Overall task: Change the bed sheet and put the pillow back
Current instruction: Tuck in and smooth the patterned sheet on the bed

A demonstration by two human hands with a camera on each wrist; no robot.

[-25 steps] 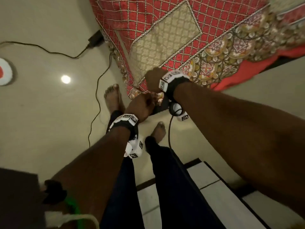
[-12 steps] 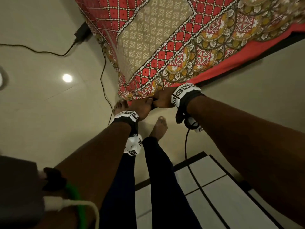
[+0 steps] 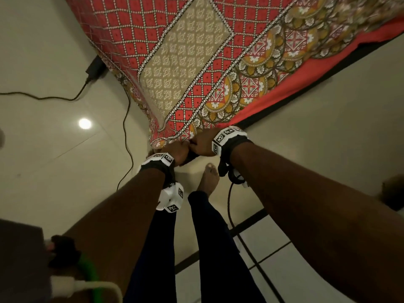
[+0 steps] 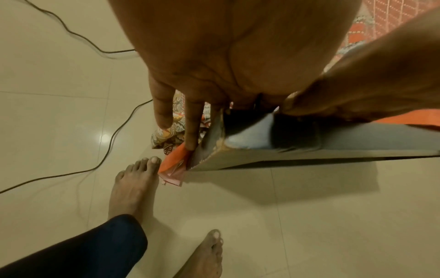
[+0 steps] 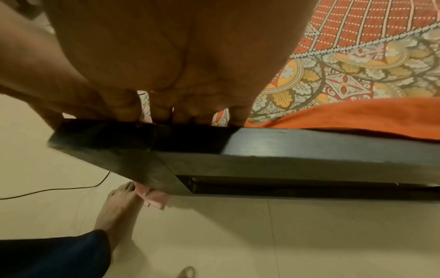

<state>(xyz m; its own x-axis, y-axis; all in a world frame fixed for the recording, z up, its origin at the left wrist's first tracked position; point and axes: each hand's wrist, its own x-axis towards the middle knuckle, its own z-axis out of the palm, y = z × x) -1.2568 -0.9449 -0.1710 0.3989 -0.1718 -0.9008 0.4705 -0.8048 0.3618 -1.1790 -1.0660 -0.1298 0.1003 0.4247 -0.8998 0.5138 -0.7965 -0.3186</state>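
Tiled floor (image 3: 54,171) under bed frame (image 5: 309,150)

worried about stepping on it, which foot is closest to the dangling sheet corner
The left foot, toes beside the orange sheet corner; the right foot stands further back.

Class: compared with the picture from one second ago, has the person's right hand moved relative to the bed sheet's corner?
Yes. The right hand has gone down the bed sheet from the patterned panel to its corner, meeting the left hand there.
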